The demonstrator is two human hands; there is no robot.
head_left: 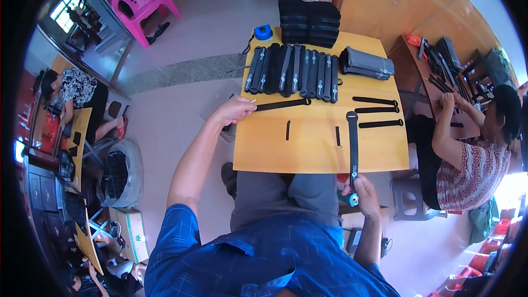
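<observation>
My left hand [235, 111] is closed at the table's left edge, by the end of a black strap [283, 104] that lies across the wood with its buckle loop to the right. A thin pale tip pokes out of those fingers. At the front edge my right hand [367, 197] pinches the lower end of a wider black strap [353, 143] with a small pale print. That strap points away from me, its ring end on the table. A round teal-and-white thing [352, 199] shows beside the right fingers; whether they hold it I cannot tell. Several narrow black straps [379, 124] lie at right.
Two short black strips [287, 130] mark the yellow table [258, 157]. Behind are a row of rolled straps [291, 71], a grey bundle [367, 65], a black stack [309, 22] and a blue tape measure [263, 32]. Another person [473, 154] works at the right.
</observation>
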